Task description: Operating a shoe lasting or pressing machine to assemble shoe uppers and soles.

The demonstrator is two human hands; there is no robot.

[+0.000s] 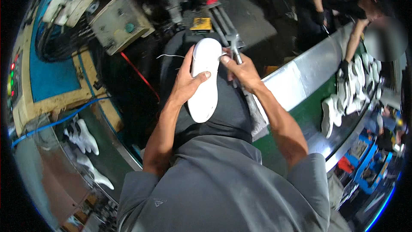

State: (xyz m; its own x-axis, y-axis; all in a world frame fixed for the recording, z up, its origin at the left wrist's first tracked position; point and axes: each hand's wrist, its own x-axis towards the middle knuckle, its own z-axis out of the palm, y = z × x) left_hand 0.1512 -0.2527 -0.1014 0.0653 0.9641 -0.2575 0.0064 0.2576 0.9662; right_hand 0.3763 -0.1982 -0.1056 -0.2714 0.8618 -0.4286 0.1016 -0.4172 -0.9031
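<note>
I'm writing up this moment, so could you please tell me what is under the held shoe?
Dark trousers show around the shoe, and a pale string sticks out leftward; its far face and whatever it covers cannot be seen.

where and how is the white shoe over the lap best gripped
The white shoe is probably best gripped mid-length from the left, thumb over its upturned face: it is narrow and one long edge faces left, where the left hand holds it.

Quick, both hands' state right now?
Left hand: closed, holding the long, white, round-ended shoe.
Right hand: fingers curled at the shoe's edge; whether they grip anything cannot be told.
</note>
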